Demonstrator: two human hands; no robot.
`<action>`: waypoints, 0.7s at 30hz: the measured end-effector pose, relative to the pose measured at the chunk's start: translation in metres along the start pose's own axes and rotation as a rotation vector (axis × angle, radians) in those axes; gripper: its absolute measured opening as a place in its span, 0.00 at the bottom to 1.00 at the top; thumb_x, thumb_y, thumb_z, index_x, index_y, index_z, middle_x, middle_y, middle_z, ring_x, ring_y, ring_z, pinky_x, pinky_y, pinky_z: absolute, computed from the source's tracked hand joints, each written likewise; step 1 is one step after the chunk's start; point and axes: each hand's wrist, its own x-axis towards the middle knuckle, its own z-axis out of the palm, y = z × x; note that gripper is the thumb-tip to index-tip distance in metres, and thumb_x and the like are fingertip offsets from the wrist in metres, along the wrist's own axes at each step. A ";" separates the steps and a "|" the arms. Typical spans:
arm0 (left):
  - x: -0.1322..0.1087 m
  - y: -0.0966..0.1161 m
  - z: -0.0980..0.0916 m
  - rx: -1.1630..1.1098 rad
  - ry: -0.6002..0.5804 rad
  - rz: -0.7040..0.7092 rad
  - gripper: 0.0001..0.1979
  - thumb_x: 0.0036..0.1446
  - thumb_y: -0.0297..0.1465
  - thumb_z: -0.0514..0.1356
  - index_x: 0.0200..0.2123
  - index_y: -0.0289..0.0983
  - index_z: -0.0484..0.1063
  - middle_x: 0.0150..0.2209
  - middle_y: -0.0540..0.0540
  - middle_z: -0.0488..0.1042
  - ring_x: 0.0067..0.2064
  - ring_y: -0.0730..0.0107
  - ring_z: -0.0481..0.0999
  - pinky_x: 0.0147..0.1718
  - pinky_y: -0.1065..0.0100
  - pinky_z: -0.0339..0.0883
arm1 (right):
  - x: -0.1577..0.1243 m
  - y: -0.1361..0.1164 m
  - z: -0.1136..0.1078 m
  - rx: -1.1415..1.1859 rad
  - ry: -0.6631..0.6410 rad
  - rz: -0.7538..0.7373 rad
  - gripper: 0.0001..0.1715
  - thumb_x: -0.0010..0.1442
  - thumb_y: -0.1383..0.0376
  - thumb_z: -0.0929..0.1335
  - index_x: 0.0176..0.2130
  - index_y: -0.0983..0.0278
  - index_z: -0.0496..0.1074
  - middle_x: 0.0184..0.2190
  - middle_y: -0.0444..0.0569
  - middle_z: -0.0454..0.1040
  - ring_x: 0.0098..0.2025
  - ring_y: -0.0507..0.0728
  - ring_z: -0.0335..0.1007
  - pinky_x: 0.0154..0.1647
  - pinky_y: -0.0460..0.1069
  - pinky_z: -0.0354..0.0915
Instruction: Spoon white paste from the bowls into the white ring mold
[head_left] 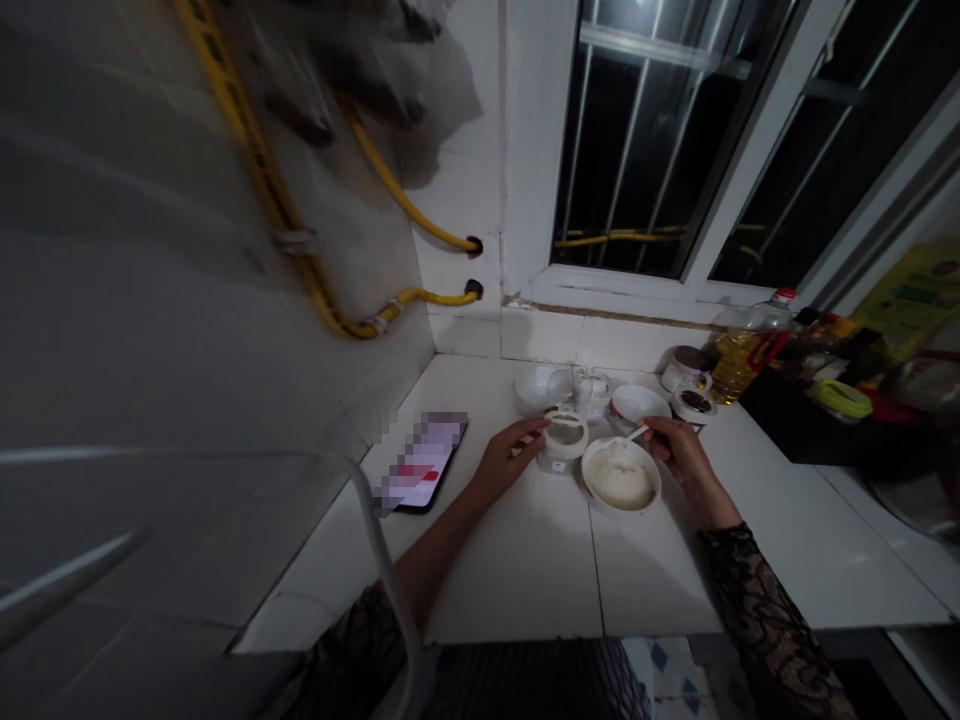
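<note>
Our left hand [510, 460] grips a white jar [562, 442]. Our right hand [675, 450], apart from it, pinches a small spoon [637, 433] over a white bowl [587, 472] of lumpy white paste [621, 478].

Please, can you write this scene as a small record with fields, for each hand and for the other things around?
Place: white tiled counter below a barred window
Left hand: fingers on a white round jar
Right hand: holds a small white spatula above a white bowl of white paste
Near the hands: white dish, smaller white bowl
Rest: phone with blurred screen, bottle of yellow oil, yellow hoses on the wall
</note>
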 end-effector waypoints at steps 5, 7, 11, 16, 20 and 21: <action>0.000 -0.002 0.001 -0.011 0.006 -0.021 0.16 0.56 0.37 0.58 0.46 0.40 0.75 0.49 0.44 0.76 0.40 0.68 0.76 0.36 0.69 0.71 | -0.006 -0.007 0.012 0.076 0.014 -0.012 0.12 0.40 0.59 0.72 0.25 0.66 0.74 0.17 0.42 0.67 0.13 0.43 0.43 0.12 0.44 0.40; 0.000 -0.003 0.002 -0.015 0.012 -0.023 0.16 0.56 0.37 0.58 0.46 0.40 0.75 0.49 0.43 0.76 0.39 0.68 0.75 0.36 0.69 0.71 | -0.006 -0.009 0.019 0.079 0.014 -0.029 0.13 0.41 0.58 0.72 0.27 0.66 0.75 0.18 0.42 0.68 0.13 0.44 0.43 0.12 0.45 0.41; 0.000 -0.002 0.004 -0.037 0.020 -0.017 0.16 0.55 0.37 0.58 0.45 0.39 0.75 0.48 0.43 0.76 0.38 0.69 0.75 0.34 0.69 0.71 | -0.006 -0.011 0.036 0.021 0.023 -0.118 0.16 0.43 0.55 0.71 0.28 0.65 0.75 0.19 0.43 0.70 0.14 0.45 0.44 0.13 0.45 0.42; -0.001 -0.001 0.004 -0.039 0.016 -0.007 0.16 0.56 0.37 0.58 0.46 0.39 0.75 0.47 0.43 0.76 0.38 0.69 0.76 0.34 0.70 0.71 | -0.019 -0.007 0.056 -0.360 -0.045 -0.437 0.19 0.54 0.50 0.68 0.30 0.62 0.76 0.27 0.48 0.77 0.24 0.54 0.66 0.27 0.49 0.64; -0.001 -0.002 0.005 -0.039 0.025 -0.004 0.16 0.56 0.38 0.58 0.46 0.39 0.75 0.47 0.43 0.76 0.38 0.69 0.75 0.33 0.70 0.70 | -0.032 -0.010 0.060 -0.614 -0.308 -0.649 0.17 0.60 0.53 0.65 0.35 0.59 0.78 0.37 0.51 0.79 0.40 0.60 0.73 0.45 0.55 0.65; -0.001 -0.002 0.005 -0.042 0.024 -0.003 0.16 0.56 0.37 0.58 0.46 0.39 0.75 0.47 0.43 0.76 0.38 0.69 0.75 0.33 0.70 0.70 | -0.034 -0.012 0.059 -0.626 -0.291 -0.669 0.17 0.60 0.53 0.64 0.35 0.59 0.78 0.37 0.51 0.79 0.40 0.60 0.73 0.45 0.55 0.65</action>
